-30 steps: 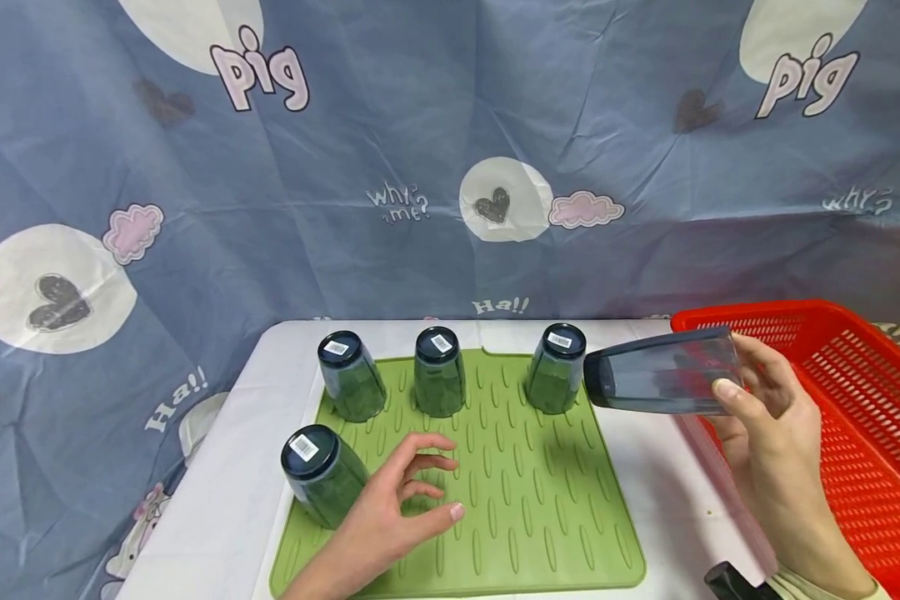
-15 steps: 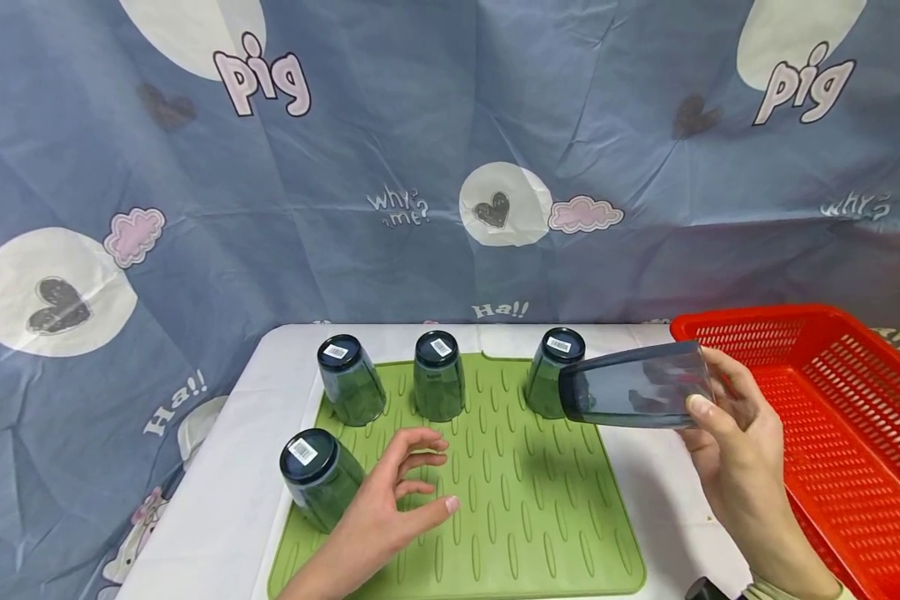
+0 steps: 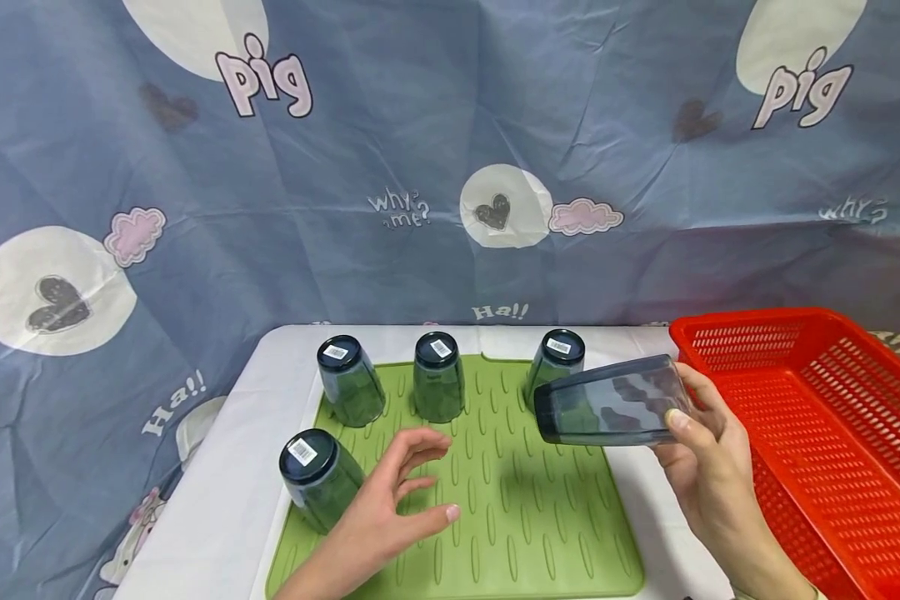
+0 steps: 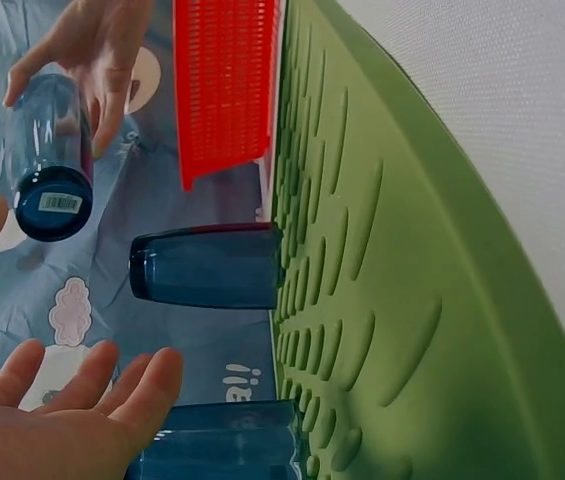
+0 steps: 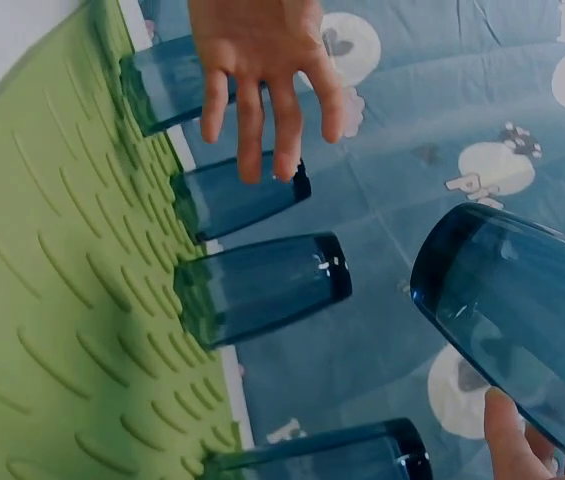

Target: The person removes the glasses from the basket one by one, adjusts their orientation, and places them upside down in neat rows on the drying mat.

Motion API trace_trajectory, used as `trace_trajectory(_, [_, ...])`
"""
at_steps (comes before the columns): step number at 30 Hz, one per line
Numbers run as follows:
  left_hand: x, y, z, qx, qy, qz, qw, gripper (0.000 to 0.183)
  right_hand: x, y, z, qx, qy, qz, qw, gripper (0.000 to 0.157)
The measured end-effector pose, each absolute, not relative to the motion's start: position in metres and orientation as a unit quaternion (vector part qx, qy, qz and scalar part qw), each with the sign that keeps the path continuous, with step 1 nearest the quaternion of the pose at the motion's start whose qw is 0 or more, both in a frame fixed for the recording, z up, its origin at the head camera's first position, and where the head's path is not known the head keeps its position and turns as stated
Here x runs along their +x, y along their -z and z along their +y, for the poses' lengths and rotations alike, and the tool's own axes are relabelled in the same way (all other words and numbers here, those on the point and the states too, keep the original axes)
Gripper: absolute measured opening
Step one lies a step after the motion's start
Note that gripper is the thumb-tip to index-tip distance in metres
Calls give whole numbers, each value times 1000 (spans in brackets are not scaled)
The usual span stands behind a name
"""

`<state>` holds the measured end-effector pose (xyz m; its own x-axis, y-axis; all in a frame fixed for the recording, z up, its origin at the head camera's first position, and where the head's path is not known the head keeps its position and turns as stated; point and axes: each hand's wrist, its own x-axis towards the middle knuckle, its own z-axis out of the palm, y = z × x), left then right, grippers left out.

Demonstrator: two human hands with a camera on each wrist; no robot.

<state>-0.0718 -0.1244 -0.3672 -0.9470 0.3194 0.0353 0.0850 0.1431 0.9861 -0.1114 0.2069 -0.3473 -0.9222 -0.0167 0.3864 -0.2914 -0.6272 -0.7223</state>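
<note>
In the head view, my right hand (image 3: 708, 475) grips a clear blue-grey drinking glass (image 3: 607, 404) near its rim, fingers and thumb round it. The glass lies sideways in the air, base to the left, over the right part of a green ridged mat (image 3: 502, 533). My left hand (image 3: 386, 512) hovers over the mat's front left, fingers loosely bent, holding nothing. Upside-down glasses stand on the mat: one at back left (image 3: 351, 387), a middle glass (image 3: 439, 383), a back-right glass (image 3: 558, 358) partly behind the held one, and a front-left glass (image 3: 318, 479) beside my left hand.
A red perforated plastic basket (image 3: 765, 315) stands at the right of the white-covered table (image 3: 195, 500). Behind the table hangs a blue printed cloth (image 3: 390, 267). The mat's raised ridges (image 4: 337, 140) show in the left wrist view.
My right hand has carried the glass leftward and slightly down, from beside the basket to over the mat's right side. My left hand has hardly moved.
</note>
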Motion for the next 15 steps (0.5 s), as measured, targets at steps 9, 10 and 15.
trace_trajectory(9, [-73,372,-121,149,-669,720,112,64,-109,352,199,190,-876,-438,65,42])
trace_trajectory(10, [-73,373,-121,150,-674,714,114,63,-108,352,198,193,-876,-438,57,43])
trace_trajectory(15, [-73,374,-118,149,-692,695,124,65,-102,354,191,170,-877,-449,31,42])
